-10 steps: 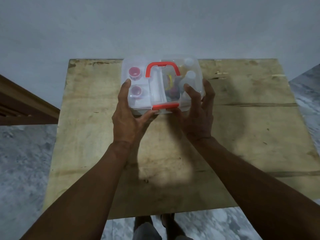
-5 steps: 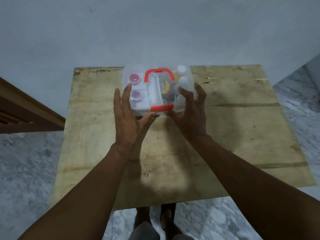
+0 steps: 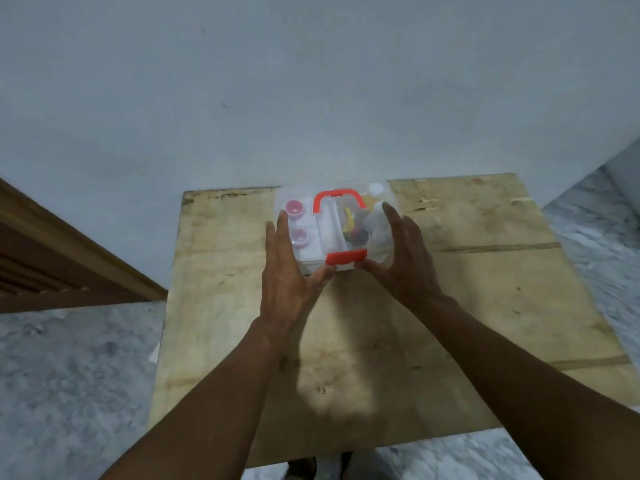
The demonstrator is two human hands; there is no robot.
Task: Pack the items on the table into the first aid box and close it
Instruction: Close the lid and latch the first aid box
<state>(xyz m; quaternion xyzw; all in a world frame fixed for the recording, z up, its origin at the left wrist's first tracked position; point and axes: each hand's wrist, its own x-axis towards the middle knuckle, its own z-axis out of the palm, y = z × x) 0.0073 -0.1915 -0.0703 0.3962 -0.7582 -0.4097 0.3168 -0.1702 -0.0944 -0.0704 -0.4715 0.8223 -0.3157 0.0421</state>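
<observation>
With straight, spread fingers the left hand (image 3: 287,268) and right hand (image 3: 405,261) flank the first aid box (image 3: 308,252) at the worktop's (image 3: 242,341) far edge, thumbs beside its red latch (image 3: 346,257), probably steadying it while the latch is pressed shut.

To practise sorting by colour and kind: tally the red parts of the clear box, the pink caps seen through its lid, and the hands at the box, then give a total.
Red parts: 2 (handle, latch)
Pink caps: 2
Hands: 2 (left hand, right hand)
Total: 6
</observation>
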